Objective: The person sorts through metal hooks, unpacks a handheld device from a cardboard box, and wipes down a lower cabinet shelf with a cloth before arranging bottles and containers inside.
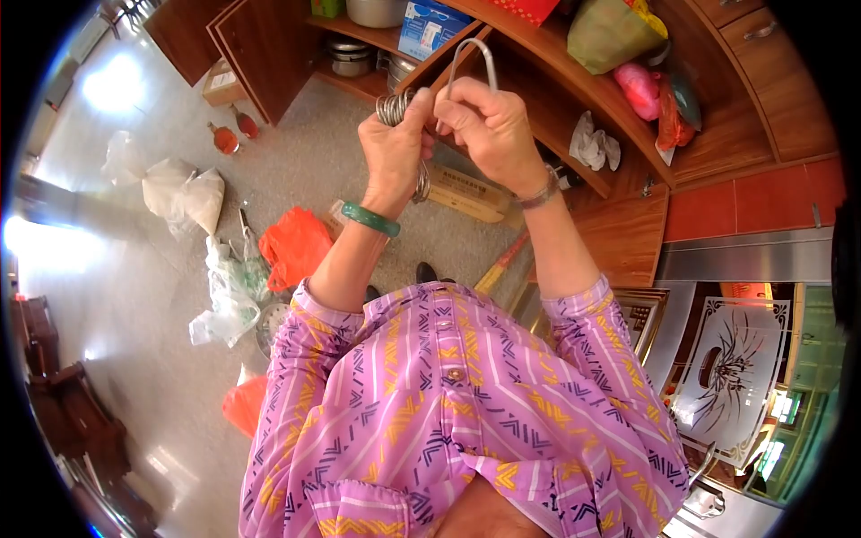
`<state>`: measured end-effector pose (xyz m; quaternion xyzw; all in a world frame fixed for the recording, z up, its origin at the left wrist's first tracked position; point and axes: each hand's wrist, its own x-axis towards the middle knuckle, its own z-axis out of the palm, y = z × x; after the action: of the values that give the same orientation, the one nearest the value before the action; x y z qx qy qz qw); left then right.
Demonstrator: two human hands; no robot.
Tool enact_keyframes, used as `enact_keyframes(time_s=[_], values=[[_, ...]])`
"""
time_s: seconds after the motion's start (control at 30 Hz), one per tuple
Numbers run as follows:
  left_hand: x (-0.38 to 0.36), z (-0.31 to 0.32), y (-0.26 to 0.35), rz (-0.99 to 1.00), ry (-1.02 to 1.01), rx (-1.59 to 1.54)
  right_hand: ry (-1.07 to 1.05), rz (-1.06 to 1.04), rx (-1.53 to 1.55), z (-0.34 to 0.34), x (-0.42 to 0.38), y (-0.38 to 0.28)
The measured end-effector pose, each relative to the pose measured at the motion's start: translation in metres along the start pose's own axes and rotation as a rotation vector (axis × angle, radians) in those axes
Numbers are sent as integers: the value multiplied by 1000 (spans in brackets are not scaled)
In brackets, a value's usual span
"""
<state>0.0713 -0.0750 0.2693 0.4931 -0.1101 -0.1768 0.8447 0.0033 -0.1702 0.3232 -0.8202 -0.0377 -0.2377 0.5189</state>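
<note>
My left hand [392, 148], with a green bangle on its wrist, is closed on a coil of silvery wire or rings [395, 107]. More metal loops hang below that hand. Close beside it, my right hand [491, 134] pinches a bent metal loop [473, 56] that arches up above the fingers. The fingertips of both hands nearly meet. Whether the loop and the coil are joined is hidden by the fingers.
Open wooden cabinets [529, 45] with pots and bags stand ahead and to the right. A long cardboard box [466, 193] lies on the floor below the hands. Red [296, 247] and clear plastic bags [224, 296] and two red bottles [224, 139] are at the left.
</note>
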Motion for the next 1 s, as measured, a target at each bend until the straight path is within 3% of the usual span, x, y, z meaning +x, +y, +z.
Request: enact_keyframes(time_s=[0.1, 0.33, 0.57, 0.73, 1.0], values=[[0, -2, 7, -105, 41, -49, 67, 24, 65, -6, 4, 11], [-5, -5, 8, -65, -183, -59, 114, 231, 214, -21, 10, 26], [16, -19, 13, -111, -169, -172, 51, 254, 267, -34, 3, 22], [36, -20, 35, -237, -329, -161, -9, 286, 334, -32, -2, 24], [49, 2, 54, -174, -481, -59, -36, 252, 348, -31, -3, 29]])
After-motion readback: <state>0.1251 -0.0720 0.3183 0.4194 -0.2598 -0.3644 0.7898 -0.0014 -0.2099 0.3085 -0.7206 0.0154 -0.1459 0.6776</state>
